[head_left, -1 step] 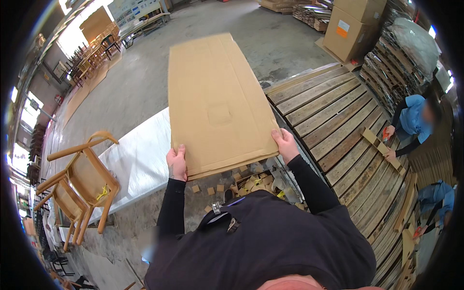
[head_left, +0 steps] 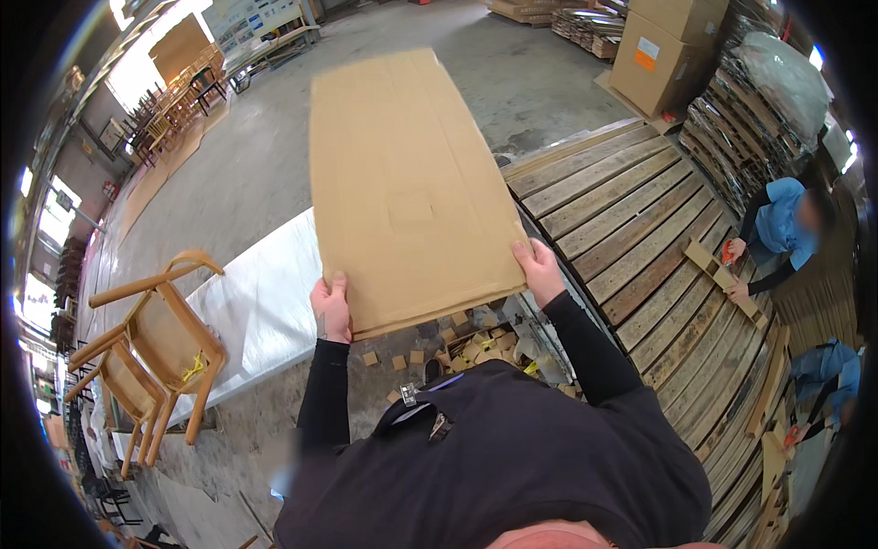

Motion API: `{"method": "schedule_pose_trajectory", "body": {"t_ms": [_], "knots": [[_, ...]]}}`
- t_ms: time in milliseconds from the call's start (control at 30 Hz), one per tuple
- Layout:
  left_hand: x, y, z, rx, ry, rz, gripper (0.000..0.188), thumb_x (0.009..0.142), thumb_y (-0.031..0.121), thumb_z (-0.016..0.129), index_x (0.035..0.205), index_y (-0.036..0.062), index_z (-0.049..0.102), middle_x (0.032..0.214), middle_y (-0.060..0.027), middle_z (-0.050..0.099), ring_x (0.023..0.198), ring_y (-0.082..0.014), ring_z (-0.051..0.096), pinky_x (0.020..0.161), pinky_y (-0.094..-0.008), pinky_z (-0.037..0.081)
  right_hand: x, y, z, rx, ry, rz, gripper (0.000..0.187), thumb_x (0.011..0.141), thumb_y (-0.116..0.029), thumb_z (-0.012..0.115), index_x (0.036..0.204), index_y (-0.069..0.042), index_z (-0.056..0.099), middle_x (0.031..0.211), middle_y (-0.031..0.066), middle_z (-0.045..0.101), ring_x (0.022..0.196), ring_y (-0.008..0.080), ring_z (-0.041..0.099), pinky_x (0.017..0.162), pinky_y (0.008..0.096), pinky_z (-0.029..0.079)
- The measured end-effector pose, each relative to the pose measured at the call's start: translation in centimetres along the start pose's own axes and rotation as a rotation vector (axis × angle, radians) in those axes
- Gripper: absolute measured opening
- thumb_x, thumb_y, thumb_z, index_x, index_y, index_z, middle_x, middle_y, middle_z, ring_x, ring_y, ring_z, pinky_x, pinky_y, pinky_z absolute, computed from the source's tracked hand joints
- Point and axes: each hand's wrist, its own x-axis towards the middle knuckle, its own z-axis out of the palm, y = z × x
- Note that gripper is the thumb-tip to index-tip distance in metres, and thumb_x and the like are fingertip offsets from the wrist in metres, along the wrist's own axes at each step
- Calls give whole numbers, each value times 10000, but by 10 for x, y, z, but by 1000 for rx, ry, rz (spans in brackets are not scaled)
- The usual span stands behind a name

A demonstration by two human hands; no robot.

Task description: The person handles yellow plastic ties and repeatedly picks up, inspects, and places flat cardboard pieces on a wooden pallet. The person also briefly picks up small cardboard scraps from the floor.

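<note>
A large flat cardboard box (head_left: 402, 165), folded down, is held out in front of me between both hands. My left hand (head_left: 331, 306) grips its near left corner, thumb on top and fingers under the edge. At the near right corner my right hand (head_left: 540, 272) clasps it the same way. The far end of the box reaches out over the grey floor and looks slightly blurred. Beneath its left side lies a long surface covered in whitish sheeting (head_left: 247, 293).
A wooden chair frame (head_left: 169, 339) rests on the left. Slatted wooden platform (head_left: 631, 220) stretches along the right, where a person in blue (head_left: 788, 220) handles a wooden piece (head_left: 722, 282). Small cardboard squares (head_left: 476, 349) litter the floor near me. Tall cartons (head_left: 649, 69) stand far right.
The far end of the flat cardboard box has shifted a little left and farther away. My left hand has moved slightly left with it; both hands keep their grip.
</note>
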Motion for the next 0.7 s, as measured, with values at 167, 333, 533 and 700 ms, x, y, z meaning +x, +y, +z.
{"method": "schedule_pose_trajectory", "body": {"t_ms": [167, 333, 533, 700], "knots": [[39, 47, 0, 5, -105, 427, 312, 991, 220, 529, 1182, -26, 536, 1079, -72, 641, 974, -123, 582, 874, -265, 451, 60, -47, 13, -193, -181, -258, 380, 950, -292, 605, 1131, 37, 543, 1082, 74, 621, 1000, 108, 560, 851, 263, 460], [85, 39, -14, -81, -223, 475, 371, 990, 232, 529, 1278, 11, 454, 1215, -59, 569, 1112, -128, 511, 976, -288, 387, 118, -94, 42, -36, -320, -294, 427, 901, -244, 676, 1183, 34, 516, 1116, 78, 614, 1041, 125, 556, 902, 286, 454], [104, -13, -16, -54, -236, 351, 527, 963, 66, 489, 1443, 29, 276, 1415, -88, 402, 1310, -181, 360, 1086, -324, 288, 150, -75, 74, -131, -196, -402, 481, 842, -97, 716, 1260, 3, 498, 1197, 63, 601, 1089, 143, 555, 938, 306, 449], [110, 20, -26, 12, -425, 518, 546, 950, 92, 517, 1439, 27, 284, 1445, -114, 374, 1352, -224, 334, 1115, -365, 260, 156, -50, 64, 99, -166, -292, 522, 816, -60, 735, 1281, -35, 501, 1197, 34, 607, 1121, 131, 543, 952, 302, 442]]}}
